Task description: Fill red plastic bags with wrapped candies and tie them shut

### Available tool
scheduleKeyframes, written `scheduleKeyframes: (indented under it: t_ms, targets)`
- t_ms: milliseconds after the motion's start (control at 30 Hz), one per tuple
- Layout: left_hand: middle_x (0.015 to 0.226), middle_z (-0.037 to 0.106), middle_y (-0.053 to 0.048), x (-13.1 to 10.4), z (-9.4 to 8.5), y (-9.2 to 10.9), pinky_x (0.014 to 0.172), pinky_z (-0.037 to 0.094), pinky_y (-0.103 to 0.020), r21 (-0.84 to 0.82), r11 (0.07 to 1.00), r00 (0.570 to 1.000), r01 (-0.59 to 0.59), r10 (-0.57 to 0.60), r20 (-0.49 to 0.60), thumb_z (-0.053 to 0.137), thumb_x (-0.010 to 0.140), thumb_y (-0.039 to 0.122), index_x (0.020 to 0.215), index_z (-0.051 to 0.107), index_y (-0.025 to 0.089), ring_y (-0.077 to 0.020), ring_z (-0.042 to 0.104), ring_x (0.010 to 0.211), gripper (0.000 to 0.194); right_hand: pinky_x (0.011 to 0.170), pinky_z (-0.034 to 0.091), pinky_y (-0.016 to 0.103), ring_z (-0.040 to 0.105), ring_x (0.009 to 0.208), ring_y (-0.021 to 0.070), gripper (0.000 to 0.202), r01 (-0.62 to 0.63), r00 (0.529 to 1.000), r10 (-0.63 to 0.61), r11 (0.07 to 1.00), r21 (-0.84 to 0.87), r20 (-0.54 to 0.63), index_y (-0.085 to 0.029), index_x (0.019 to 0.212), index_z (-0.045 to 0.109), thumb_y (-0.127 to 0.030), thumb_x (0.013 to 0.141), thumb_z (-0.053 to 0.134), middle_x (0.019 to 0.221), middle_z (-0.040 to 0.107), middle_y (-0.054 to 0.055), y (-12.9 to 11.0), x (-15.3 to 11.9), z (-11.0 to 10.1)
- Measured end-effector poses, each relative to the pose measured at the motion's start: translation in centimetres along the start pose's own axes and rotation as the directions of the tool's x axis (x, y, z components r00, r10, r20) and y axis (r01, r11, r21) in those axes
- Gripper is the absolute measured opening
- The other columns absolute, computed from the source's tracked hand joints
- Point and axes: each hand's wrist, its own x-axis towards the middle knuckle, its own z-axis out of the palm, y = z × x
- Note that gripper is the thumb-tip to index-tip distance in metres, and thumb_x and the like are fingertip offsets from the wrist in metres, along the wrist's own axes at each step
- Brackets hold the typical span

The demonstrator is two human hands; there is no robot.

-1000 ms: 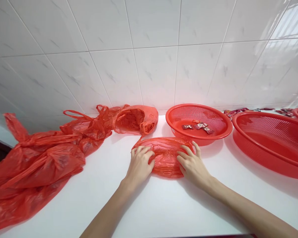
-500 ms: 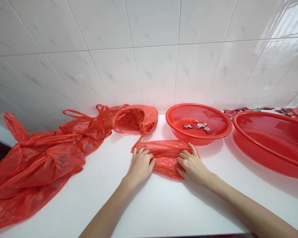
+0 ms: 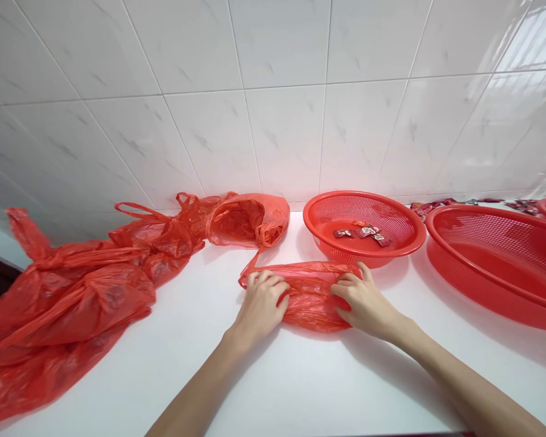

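Between my two hands lies a thin red plastic bag [image 3: 312, 300], its mouth spread wide toward the wall. My left hand [image 3: 262, 300] grips the bag's left side, fingers curled over the rim and thumb along the near edge. My right hand [image 3: 361, 297] grips the right side, with its index finger raised at the far corner and the other fingers bent into the plastic. A thin red strand runs from the bag's far left corner to an open red bag [image 3: 273, 212] behind it. I see nothing inside the bag in my hands.
Beyond my right hand stands a red mesh basket [image 3: 364, 247] holding several small dark-red wrapped packets [image 3: 367, 230]. A larger red basket [image 3: 491, 291] is at the right. Knotted, filled red bags [image 3: 73, 309] line the left side. More packets [image 3: 437, 206] lie along the tiled wall [image 3: 282, 139].
My right hand has moved slightly to the right, and the bag's mouth is stretched wider, with its far rim now lifted into a clearer opening. Baskets and other bags stay put.
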Motion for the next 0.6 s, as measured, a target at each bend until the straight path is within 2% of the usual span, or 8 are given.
scheduleKeyframes:
  t_ms: [67, 167, 300, 433, 500, 600]
  targets:
    - [0.110, 0.075, -0.008, 0.1, 0.2, 0.3, 0.097, 0.044, -0.046, -0.055, 0.996, 0.997, -0.068, 0.070, 0.028, 0.044, 0.094, 0.012, 0.099, 0.074, 0.018, -0.0260, 0.061, 0.106, 0.031, 0.115, 0.018, 0.056, 0.064, 0.093, 0.0225, 0.015, 0.025, 0.999, -0.025, 1.000, 0.015, -0.035, -0.020, 0.075, 0.061, -0.007, 0.080, 0.059, 0.079, 0.069, 0.003, -0.1, 0.1, 0.3]
    - [0.120, 0.072, -0.009, 0.2, 0.4, 0.4, 0.103, 0.044, -0.045, -0.065, 0.991, 0.988, -0.113, 0.119, 0.100, 0.044, 0.094, 0.011, 0.108, 0.073, 0.019, -0.0268, 0.060, 0.114, 0.034, 0.116, 0.018, 0.055, 0.065, 0.094, 0.0224, 0.015, 0.039, 0.999, -0.039, 0.999, 0.015, -0.013, -0.020, 0.075, 0.061, -0.007, 0.082, 0.060, 0.078, 0.070, 0.002, -0.3, 0.2, 0.6]
    - [0.135, 0.066, -0.012, -0.1, 0.0, -0.2, 0.102, 0.047, -0.050, -0.032, 0.999, 0.963, 0.044, -0.033, 0.267, 0.050, 0.093, 0.026, 0.123, 0.068, 0.020, -0.0336, 0.059, 0.125, 0.036, 0.115, 0.021, 0.058, 0.067, 0.093, 0.0253, 0.011, -0.034, 0.996, 0.038, 0.998, -0.053, 0.082, -0.018, 0.075, 0.062, -0.020, 0.085, 0.068, 0.084, 0.073, 0.006, -0.4, 0.2, 0.2]
    - [0.145, 0.058, -0.012, -0.4, -1.0, -0.8, 0.106, 0.046, -0.051, -0.047, 0.977, 0.905, 0.206, -0.172, 0.390, 0.058, 0.086, 0.042, 0.139, 0.059, 0.021, -0.0363, 0.054, 0.134, 0.057, 0.115, 0.020, 0.062, 0.067, 0.098, 0.0302, 0.019, -0.109, 0.980, 0.126, 0.988, -0.113, 0.154, -0.017, 0.082, 0.065, -0.032, 0.082, 0.076, 0.093, 0.074, 0.011, -0.1, 0.2, -0.4]
    - [0.149, 0.055, -0.011, -0.5, -1.4, -0.9, 0.109, 0.044, -0.051, -0.048, 0.971, 0.886, 0.233, -0.192, 0.422, 0.062, 0.082, 0.045, 0.145, 0.053, 0.022, -0.0365, 0.050, 0.137, 0.068, 0.115, 0.020, 0.063, 0.067, 0.101, 0.0318, 0.023, -0.102, 0.978, 0.121, 0.988, -0.116, 0.169, -0.017, 0.087, 0.066, -0.035, 0.080, 0.078, 0.095, 0.074, 0.012, 0.1, 0.2, -0.6]
    - [0.151, 0.053, -0.011, -0.5, -1.5, -0.9, 0.111, 0.043, -0.051, -0.049, 0.971, 0.881, 0.235, -0.191, 0.432, 0.064, 0.078, 0.045, 0.150, 0.048, 0.022, -0.0365, 0.047, 0.140, 0.077, 0.114, 0.021, 0.065, 0.066, 0.102, 0.0322, 0.025, -0.066, 0.985, 0.080, 0.993, -0.094, 0.150, -0.017, 0.091, 0.067, -0.033, 0.078, 0.080, 0.093, 0.073, 0.011, 0.2, 0.0, -0.7]
